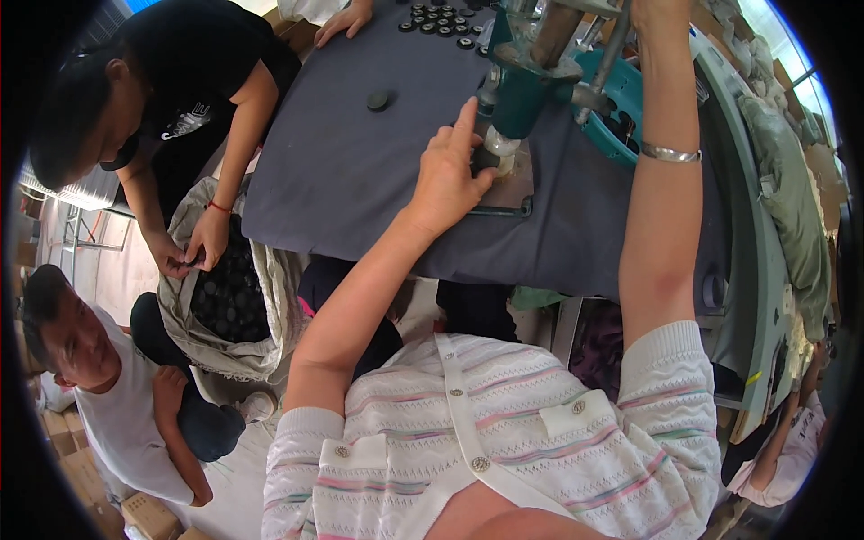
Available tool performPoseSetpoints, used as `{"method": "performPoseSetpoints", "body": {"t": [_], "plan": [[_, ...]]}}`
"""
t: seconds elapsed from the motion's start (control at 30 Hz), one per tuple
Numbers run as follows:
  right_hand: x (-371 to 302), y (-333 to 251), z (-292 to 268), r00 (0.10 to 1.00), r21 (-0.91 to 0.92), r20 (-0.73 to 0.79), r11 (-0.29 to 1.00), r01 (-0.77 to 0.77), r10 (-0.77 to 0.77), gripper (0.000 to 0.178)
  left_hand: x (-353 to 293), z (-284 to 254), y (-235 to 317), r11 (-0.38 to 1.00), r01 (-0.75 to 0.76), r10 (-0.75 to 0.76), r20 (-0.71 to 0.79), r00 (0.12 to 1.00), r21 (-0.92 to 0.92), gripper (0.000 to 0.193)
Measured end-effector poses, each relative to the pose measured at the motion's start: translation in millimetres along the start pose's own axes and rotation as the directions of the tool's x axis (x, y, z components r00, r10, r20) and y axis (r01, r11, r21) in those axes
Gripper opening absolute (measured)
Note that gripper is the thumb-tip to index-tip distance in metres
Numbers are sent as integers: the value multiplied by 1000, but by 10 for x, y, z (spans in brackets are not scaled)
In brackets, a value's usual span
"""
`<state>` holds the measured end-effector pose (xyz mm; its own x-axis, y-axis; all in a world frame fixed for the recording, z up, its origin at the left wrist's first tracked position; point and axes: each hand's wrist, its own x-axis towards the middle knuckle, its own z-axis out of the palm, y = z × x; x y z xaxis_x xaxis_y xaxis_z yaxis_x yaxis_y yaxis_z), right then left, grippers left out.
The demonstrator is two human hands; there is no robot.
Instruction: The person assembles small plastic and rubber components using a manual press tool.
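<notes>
A green hand press point(520, 106) stands on the grey cloth-covered table point(342, 171), its metal ram low over a base plate point(513, 193). At the left of the ram my left hand point(445, 171) has its index finger stretched forward and its thumb spread apart. A dark round piece point(485, 159) shows between that thumb and finger, beside the ram. My right hand point(661, 13) is up at the top edge beside the press's metal lever bar point(608, 63). The picture's edge cuts off its fingers, so its grip is hidden.
A teal basin point(621, 85) with dark parts stands right of the press. One black disc point(378, 101) lies left; several ringed discs point(441, 20) lie behind. A co-worker's hands point(193, 247) work above a sack point(279, 315) of black pieces. Another person point(117, 378) sits lower left.
</notes>
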<state>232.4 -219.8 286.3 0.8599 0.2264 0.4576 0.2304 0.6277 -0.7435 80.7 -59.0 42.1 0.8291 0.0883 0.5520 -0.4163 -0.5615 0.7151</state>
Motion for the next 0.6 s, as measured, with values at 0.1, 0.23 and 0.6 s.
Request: {"method": "performPoseSetpoints", "body": {"t": [0.1, 0.23, 0.6], "plan": [[-15, -135, -18, 900, 435, 199, 788, -436, 388, 30, 42, 90, -33, 999, 3, -4, 35, 999, 35, 93], [-106, 167, 183, 924, -484, -26, 813, 323, -382, 28, 45, 109, -78, 1000, 9, -8, 17, 1000, -17, 94], [-601, -104, 166, 972, -41, 74, 973, 226, -223, 20, 9, 69, -195, 992, -12, 15, 21, 1000, -124, 108]]}}
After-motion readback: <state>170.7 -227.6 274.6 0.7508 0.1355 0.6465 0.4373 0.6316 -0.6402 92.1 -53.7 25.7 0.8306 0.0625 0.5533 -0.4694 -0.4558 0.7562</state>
